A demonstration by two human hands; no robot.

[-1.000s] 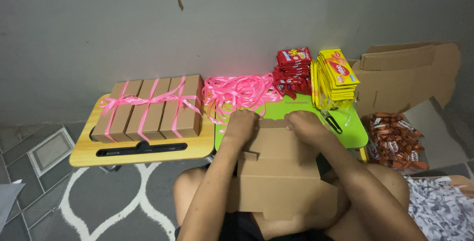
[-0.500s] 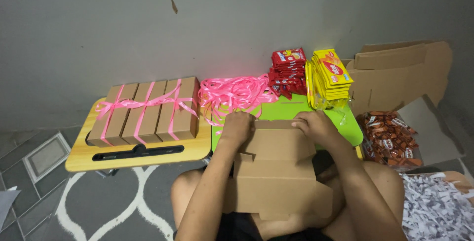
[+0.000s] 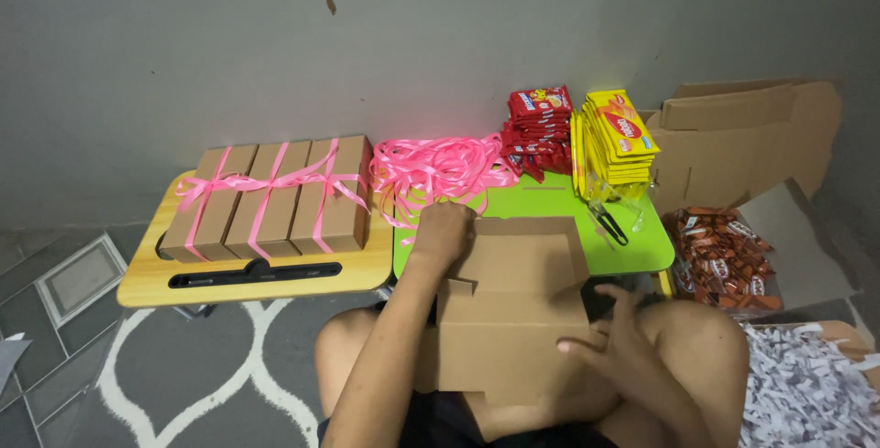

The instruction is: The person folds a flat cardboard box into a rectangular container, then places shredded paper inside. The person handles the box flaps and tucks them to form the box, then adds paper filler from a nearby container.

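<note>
Half-folded brown cardboard box (image 3: 513, 310) sits on the person's lap at 6 o'clock, its far flap resting on the near edge of the green tabletop (image 3: 541, 202). Left hand (image 3: 443, 232) is on the box's far-left corner at about 10 o'clock of the box, fingers curled together over the flap edge. Right hand (image 3: 612, 349) presses the box's right side at 4 o'clock, fingers spread apart, flat on the cardboard, not clamped.

Risks, judged: the box is only propped, so a flap may spring open or crease off its score line if the left-hand pressure slips; the box could slide off the knees. The loose pink ribbon pile (image 3: 440, 173), just beyond the left hand at 12 o'clock, could snag or get trapped in a fold. The black scissors (image 3: 606, 223) near the tabletop's right edge could be knocked off.

Packages: three brown boxes tied with pink ribbon (image 3: 270, 196) stand side by side on the wooden tabletop (image 3: 266, 278) at 10 o'clock. Red snack packets stack (image 3: 539, 127) at 12 to 1 o'clock, yellow snack packets stack (image 3: 619, 141) just beside it. Orange-brown wrapped packets (image 3: 724, 255) are heaped at 3 o'clock; flat cardboard blanks (image 3: 742, 136) lean at 2 o'clock; shredded white paper (image 3: 811, 393) lies at 4 o'clock.
</note>
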